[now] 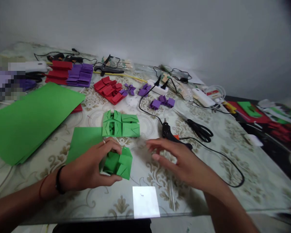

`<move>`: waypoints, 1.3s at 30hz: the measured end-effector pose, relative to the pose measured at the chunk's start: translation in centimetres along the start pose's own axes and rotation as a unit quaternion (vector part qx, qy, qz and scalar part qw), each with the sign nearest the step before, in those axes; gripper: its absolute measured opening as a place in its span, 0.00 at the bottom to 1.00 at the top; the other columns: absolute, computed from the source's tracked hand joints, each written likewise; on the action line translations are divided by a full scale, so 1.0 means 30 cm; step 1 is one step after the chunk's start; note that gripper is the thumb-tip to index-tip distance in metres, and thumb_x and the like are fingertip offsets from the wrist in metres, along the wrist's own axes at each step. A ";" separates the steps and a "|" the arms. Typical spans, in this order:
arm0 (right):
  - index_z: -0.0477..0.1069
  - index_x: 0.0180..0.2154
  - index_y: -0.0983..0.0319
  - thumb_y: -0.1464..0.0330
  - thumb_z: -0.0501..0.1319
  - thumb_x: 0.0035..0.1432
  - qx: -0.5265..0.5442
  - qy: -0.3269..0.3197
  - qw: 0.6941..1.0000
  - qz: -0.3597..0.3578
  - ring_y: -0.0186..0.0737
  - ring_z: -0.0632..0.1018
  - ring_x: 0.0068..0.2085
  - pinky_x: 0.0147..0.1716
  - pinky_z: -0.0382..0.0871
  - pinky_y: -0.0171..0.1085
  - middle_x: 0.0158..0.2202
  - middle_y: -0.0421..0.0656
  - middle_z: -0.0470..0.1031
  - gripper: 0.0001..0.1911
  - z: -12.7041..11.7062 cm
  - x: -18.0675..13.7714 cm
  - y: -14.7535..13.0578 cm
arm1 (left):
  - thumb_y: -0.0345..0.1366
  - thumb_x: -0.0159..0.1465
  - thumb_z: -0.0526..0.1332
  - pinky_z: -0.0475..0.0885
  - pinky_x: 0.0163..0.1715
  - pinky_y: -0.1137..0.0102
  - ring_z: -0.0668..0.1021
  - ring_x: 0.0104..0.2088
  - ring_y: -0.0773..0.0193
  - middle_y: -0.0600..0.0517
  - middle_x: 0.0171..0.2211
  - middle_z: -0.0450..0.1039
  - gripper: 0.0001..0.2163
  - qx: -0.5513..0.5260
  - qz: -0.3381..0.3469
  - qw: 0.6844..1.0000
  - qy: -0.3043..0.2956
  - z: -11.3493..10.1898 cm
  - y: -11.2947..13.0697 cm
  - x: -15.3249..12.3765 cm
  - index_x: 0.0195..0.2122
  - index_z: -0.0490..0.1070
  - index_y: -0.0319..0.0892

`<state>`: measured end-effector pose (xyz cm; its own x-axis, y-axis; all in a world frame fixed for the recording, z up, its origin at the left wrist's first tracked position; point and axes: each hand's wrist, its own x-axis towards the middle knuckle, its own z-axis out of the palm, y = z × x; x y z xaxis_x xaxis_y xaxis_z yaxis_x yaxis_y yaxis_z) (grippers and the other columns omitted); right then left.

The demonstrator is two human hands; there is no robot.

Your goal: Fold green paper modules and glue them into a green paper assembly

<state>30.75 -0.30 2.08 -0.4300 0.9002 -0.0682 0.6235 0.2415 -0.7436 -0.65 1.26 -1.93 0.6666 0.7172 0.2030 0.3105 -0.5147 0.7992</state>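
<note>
My left hand [91, 166] is closed around a folded green paper piece [118, 163] at the near middle of the table; thumb below, fingers on top. My right hand [178, 158] hovers open to the right of it, fingers spread and pointing left, holding nothing. Just behind that hand lies a black glue gun [168, 132] with its cord running right. A group of folded green paper units [120, 124] lies beyond the held piece, and a flat green square sheet [83, 140] sits under my left hand.
A stack of large green sheets [29, 119] lies at left. Red folded pieces [109, 89], purple folded pieces [162, 102], black scissors [200, 129], a white power strip [157, 87] and cables crowd the far side. A small white card [145, 201] sits at the near edge.
</note>
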 end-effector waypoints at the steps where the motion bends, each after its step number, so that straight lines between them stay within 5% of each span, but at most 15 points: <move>1: 0.75 0.59 0.57 0.60 0.62 0.73 0.074 -0.029 0.997 -0.008 0.47 0.86 0.49 0.52 0.80 0.47 0.51 0.49 0.85 0.17 0.029 0.025 -0.025 | 0.32 0.58 0.76 0.78 0.56 0.58 0.81 0.53 0.52 0.50 0.52 0.76 0.26 -0.005 0.008 1.000 0.027 -0.003 0.001 -0.001 0.55 0.67 0.50; 6: 0.75 0.59 0.55 0.62 0.66 0.72 0.316 -0.037 0.948 0.016 0.38 0.87 0.43 0.45 0.80 0.37 0.41 0.41 0.86 0.16 0.131 0.101 -0.065 | 0.32 0.61 0.76 0.79 0.60 0.59 0.80 0.58 0.53 0.51 0.56 0.74 0.32 -0.102 -0.010 0.990 0.094 -0.003 0.003 -0.007 0.62 0.65 0.57; 10: 0.78 0.55 0.55 0.65 0.69 0.71 0.404 -0.017 0.914 0.007 0.32 0.87 0.38 0.42 0.80 0.32 0.35 0.36 0.84 0.13 0.159 0.107 -0.057 | 0.33 0.61 0.76 0.78 0.62 0.58 0.79 0.58 0.54 0.51 0.55 0.71 0.37 -0.154 -0.036 0.980 0.121 0.012 0.007 -0.012 0.67 0.61 0.61; 18: 0.81 0.52 0.56 0.64 0.70 0.70 0.507 -0.012 0.862 0.025 0.31 0.86 0.35 0.39 0.83 0.31 0.34 0.36 0.84 0.10 0.199 0.114 -0.041 | 0.33 0.60 0.76 0.79 0.61 0.62 0.79 0.56 0.55 0.54 0.52 0.71 0.31 -0.119 -0.045 0.986 0.109 -0.006 0.041 -0.005 0.59 0.62 0.59; 28: 0.80 0.52 0.56 0.65 0.70 0.70 0.535 -0.029 0.843 0.046 0.34 0.86 0.35 0.38 0.86 0.35 0.35 0.37 0.84 0.11 0.218 0.109 -0.045 | 0.36 0.62 0.75 0.82 0.49 0.60 0.83 0.54 0.51 0.51 0.52 0.78 0.29 0.000 -0.032 0.996 0.083 -0.007 0.018 -0.012 0.58 0.60 0.56; 39: 0.78 0.52 0.56 0.60 0.73 0.65 0.522 -0.010 0.849 0.077 0.37 0.85 0.32 0.36 0.86 0.39 0.32 0.37 0.83 0.16 0.240 0.110 -0.036 | 0.34 0.64 0.74 0.81 0.54 0.58 0.84 0.56 0.50 0.50 0.54 0.81 0.21 0.005 -0.027 0.996 0.083 0.001 0.025 -0.003 0.53 0.67 0.53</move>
<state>23.97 -0.20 -2.14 -0.4133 0.8833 -0.2211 -0.2414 -0.3405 -0.9087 -0.46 0.79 -1.37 0.5280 0.8110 0.2522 0.3501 -0.4784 0.8053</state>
